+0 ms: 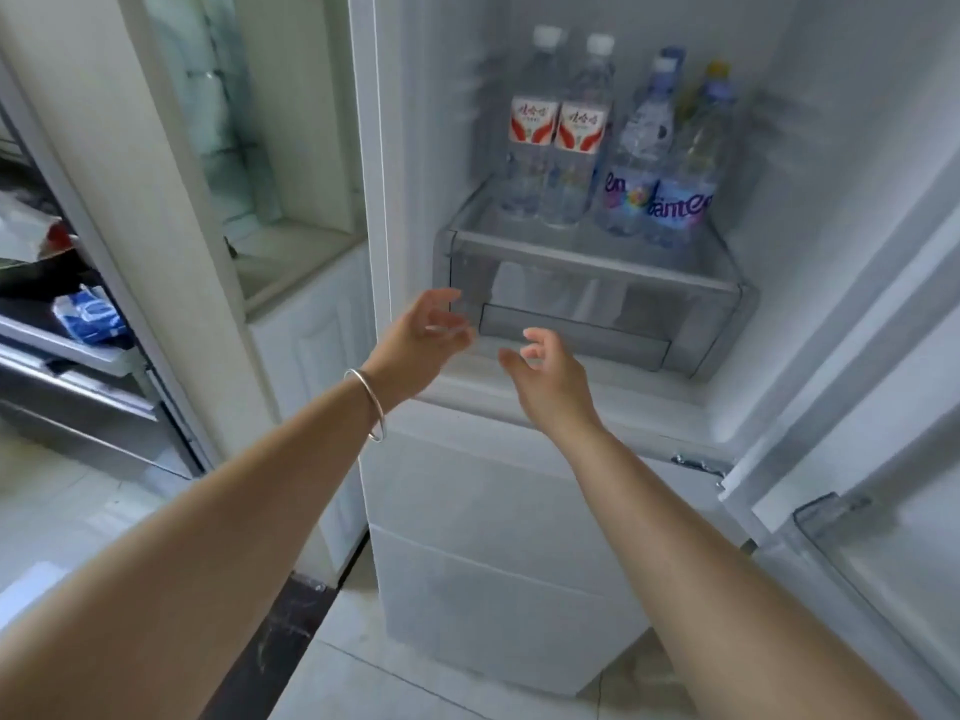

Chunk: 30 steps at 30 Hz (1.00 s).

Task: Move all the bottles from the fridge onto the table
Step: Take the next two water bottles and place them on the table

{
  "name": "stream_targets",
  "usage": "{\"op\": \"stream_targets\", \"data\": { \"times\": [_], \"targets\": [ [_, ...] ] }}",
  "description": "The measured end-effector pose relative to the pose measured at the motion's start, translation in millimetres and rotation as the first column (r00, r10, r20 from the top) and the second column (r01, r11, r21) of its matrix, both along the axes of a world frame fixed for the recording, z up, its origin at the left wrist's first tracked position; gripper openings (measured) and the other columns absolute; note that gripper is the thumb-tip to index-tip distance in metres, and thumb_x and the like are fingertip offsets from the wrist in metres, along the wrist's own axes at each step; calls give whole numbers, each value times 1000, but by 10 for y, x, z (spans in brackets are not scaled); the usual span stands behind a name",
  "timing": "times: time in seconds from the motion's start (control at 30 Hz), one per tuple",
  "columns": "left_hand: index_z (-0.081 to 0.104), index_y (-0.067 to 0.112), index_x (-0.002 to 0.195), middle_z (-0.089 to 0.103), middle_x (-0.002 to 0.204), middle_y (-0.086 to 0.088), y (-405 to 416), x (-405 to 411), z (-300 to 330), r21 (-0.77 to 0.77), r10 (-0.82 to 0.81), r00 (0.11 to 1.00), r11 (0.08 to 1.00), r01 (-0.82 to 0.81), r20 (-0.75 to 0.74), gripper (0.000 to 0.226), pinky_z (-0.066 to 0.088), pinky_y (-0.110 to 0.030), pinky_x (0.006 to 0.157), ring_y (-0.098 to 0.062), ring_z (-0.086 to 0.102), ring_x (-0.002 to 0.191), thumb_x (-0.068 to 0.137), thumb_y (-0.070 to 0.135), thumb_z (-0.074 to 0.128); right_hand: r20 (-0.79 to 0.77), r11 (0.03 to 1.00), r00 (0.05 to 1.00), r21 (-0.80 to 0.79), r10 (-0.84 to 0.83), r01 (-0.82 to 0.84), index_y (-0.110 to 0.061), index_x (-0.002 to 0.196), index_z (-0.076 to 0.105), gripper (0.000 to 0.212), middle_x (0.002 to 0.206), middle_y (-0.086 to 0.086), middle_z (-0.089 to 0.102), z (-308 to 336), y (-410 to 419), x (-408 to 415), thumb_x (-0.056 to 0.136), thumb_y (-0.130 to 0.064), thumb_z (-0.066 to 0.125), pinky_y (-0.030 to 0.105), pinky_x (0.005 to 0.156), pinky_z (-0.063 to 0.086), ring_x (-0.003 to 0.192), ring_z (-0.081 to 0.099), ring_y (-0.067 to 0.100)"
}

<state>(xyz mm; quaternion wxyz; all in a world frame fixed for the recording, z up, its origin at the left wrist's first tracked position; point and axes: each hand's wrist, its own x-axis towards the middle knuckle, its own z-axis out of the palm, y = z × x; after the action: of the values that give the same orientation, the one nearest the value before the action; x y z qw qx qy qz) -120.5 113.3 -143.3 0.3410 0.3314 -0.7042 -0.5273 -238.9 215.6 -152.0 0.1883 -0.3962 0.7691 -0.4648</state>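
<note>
The open fridge [852, 148] holds several clear plastic bottles upright on the glass shelf [592, 252] above a drawer. Two white-capped bottles with red-and-white labels [530, 127] [579, 132] stand on the left. Two blue-capped bottles with purple labels [631, 163] [685, 200] stand on the right, and a yellow-capped bottle [714, 70] peeks out behind them. My left hand [421, 337], with a silver bangle on its wrist, and my right hand [550, 376] are both stretched forward below the shelf, in front of the drawer. Their fingers are spread and they hold nothing.
The clear drawer [587, 314] sits under the shelf. The fridge door [857, 459] stands open at the right with a door bin. A white cabinet [291, 200] stands left of the fridge, and shelves with a blue packet [91, 317] are at the far left.
</note>
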Motion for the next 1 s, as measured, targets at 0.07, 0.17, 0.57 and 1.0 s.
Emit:
{"op": "stream_targets", "data": {
  "times": [0.07,0.17,0.57,1.0],
  "targets": [
    [46,9,130,57,88,10,-277,-222,101,-23,-24,999,999,23,-37,45,43,-19,66,1,56,72,88,6,61,-19,998,999,-27,-49,49,-17,133,45,48,126,4,56,102,-258,-145,90,-34,58,28,88,41,113,55,21],
    [49,10,129,59,90,8,-625,-518,228,-71,-102,993,993,97,-62,45,46,-17,70,-4,58,76,87,9,63,-59,990,990,-63,-130,127,-14,133,46,49,128,4,57,268,-579,-343,90,-35,58,24,85,36,116,55,22],
    [58,19,105,63,97,5,-1353,-1630,487,-261,-137,981,960,98,-137,28,48,-24,82,-13,60,91,81,7,65,-79,902,928,-280,-364,330,-18,126,51,37,116,-4,58,676,-1432,-1108,89,-23,58,23,85,37,110,55,16],
    [54,1,109,51,114,-15,-1724,-2217,756,-169,374,848,872,-460,-376,54,42,-29,85,-29,50,108,72,32,76,-175,887,925,-388,-337,249,-18,143,29,83,138,10,49,835,-2007,-1784,73,-48,61,46,103,43,127,48,26]
  ]
}}
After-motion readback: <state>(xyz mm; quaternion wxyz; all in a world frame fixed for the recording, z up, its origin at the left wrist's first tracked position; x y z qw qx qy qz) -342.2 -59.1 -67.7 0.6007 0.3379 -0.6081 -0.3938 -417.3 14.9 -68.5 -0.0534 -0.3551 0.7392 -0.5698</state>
